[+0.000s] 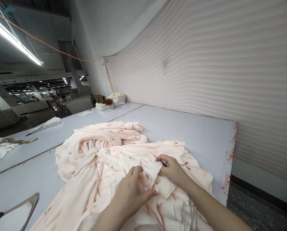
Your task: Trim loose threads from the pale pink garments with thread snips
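A large heap of pale pink fabric (81, 173) with small red prints lies bunched on the table before me. My right hand (173, 170) is closed on a thin dark pointed tool (161, 161), its tip pointing up and left. The fingers of that hand also touch a raised corner of the fabric; how firmly they hold it is hidden. Just left of it, my left hand (131, 189) rests over the cloth, thumb apart from the curled fingers. Nothing shows between them.
The pale table (189, 125) ends at a taped right edge. Behind it hangs a striped cloth sheet (193, 64). Stacks of folded white cloth (117, 99) stand at the far end. At left are white scraps (1, 150) and a flat tray-like object (20, 213).
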Tool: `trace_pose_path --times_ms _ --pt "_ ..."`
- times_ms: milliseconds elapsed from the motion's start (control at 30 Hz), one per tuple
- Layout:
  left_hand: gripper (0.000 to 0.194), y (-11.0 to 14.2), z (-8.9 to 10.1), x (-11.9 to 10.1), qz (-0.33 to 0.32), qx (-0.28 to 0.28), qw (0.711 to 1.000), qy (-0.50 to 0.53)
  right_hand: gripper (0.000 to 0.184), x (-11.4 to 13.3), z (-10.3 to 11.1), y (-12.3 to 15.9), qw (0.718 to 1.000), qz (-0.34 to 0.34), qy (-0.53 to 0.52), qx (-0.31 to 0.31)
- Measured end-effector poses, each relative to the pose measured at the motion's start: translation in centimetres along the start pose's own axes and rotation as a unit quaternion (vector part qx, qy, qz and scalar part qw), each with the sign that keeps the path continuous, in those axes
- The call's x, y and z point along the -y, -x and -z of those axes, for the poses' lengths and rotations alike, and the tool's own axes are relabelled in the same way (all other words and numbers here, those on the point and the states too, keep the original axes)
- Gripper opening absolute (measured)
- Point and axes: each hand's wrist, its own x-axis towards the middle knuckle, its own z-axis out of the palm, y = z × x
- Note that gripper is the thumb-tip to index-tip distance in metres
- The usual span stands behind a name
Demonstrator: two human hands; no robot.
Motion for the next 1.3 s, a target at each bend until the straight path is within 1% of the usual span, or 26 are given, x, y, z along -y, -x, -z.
trace_pose_path --times_ms 33,100,133,167,233,300,333,367,433,467,567,633,667,767,900,967,1033,1067,1133,1300 --pt "0.035 -0.1 -0.8 -0.3 -0.020 -0.031 0.999 -0.029 0.019 0.5 0.1 0.4 1.000 0.000 0.000 0.006" --pt "0.015 -0.2 -2.4 -0.8 -0.084 -0.091 0.991 -0.057 0.014 1.6 0.4 1.3 1.000 -0.004 0.007 0.012" --pt "0.011 -0.3 -2.9 -0.9 -0.119 -0.118 0.984 -0.054 0.012 2.1 0.6 1.8 1.000 -0.008 0.012 0.009" --pt "0.012 -0.3 -3.3 -0.9 -0.148 -0.143 0.978 -0.040 0.011 2.6 0.8 2.2 1.000 -0.010 0.017 -0.001" --pt "0.013 -0.2 -3.7 -0.9 -0.177 -0.178 0.968 -0.003 0.010 3.3 1.4 3.3 0.999 -0.001 0.029 -0.031" --pt "0.010 0.0 -3.6 -0.8 -0.173 -0.183 0.968 0.022 0.011 3.7 1.9 4.2 0.998 0.015 0.040 -0.048" --pt "0.010 0.1 -3.6 -0.7 -0.165 -0.182 0.969 0.025 0.013 3.7 2.2 4.6 0.998 0.020 0.040 -0.045" --pt "0.010 0.2 -3.5 -0.7 -0.159 -0.177 0.971 0.024 0.017 3.6 2.3 4.9 0.999 0.023 0.035 -0.035" --pt "0.016 0.5 -3.4 -0.7 -0.156 -0.159 0.975 0.018 0.031 3.3 2.2 5.1 0.999 0.028 0.018 -0.004" --pt "0.020 0.7 -3.4 -0.6 -0.160 -0.150 0.976 0.015 0.033 3.2 2.1 5.1 0.999 0.035 0.014 0.008" --pt "0.028 1.0 -3.4 -0.6 -0.171 -0.131 0.976 0.008 0.014 3.0 1.2 4.9 0.997 0.075 0.024 0.002" --pt "0.030 1.2 -3.1 -0.6 -0.166 -0.117 0.979 0.006 0.021 3.1 0.6 4.9 0.994 0.102 0.024 -0.016" --pt "0.028 1.2 -2.9 -0.7 -0.157 -0.109 0.982 0.011 0.022 3.3 0.4 5.0 0.993 0.113 0.020 -0.023" --pt "0.017 1.3 -2.2 -1.3 -0.104 -0.088 0.988 0.074 0.019 3.7 -0.4 5.4 0.991 0.121 -0.004 -0.059" --pt "0.018 1.5 -1.9 -1.8 -0.006 -0.080 0.977 0.198 0.019 4.0 -1.1 6.2 0.989 0.062 -0.069 -0.115" --pt "0.019 1.8 -2.0 -1.8 0.028 -0.101 0.970 0.220 0.017 4.1 -1.1 6.8 0.990 0.055 -0.061 -0.118" --pt "0.020 2.2 -2.2 -1.8 0.044 -0.134 0.966 0.215 0.019 4.1 -1.1 7.6 0.994 0.060 -0.019 -0.094" --pt "0.019 2.3 -2.3 -1.8 0.043 -0.149 0.967 0.205 0.021 4.0 -1.0 8.0 0.995 0.060 0.003 -0.079" --pt "0.017 2.6 -2.5 -2.0 0.020 -0.167 0.970 0.173 0.022 4.0 -1.2 8.5 0.996 0.059 0.030 -0.066" --pt "0.014 3.2 -3.0 -2.1 -0.070 -0.201 0.974 0.081 0.020 3.8 -1.8 8.5 0.992 0.081 0.039 -0.094"
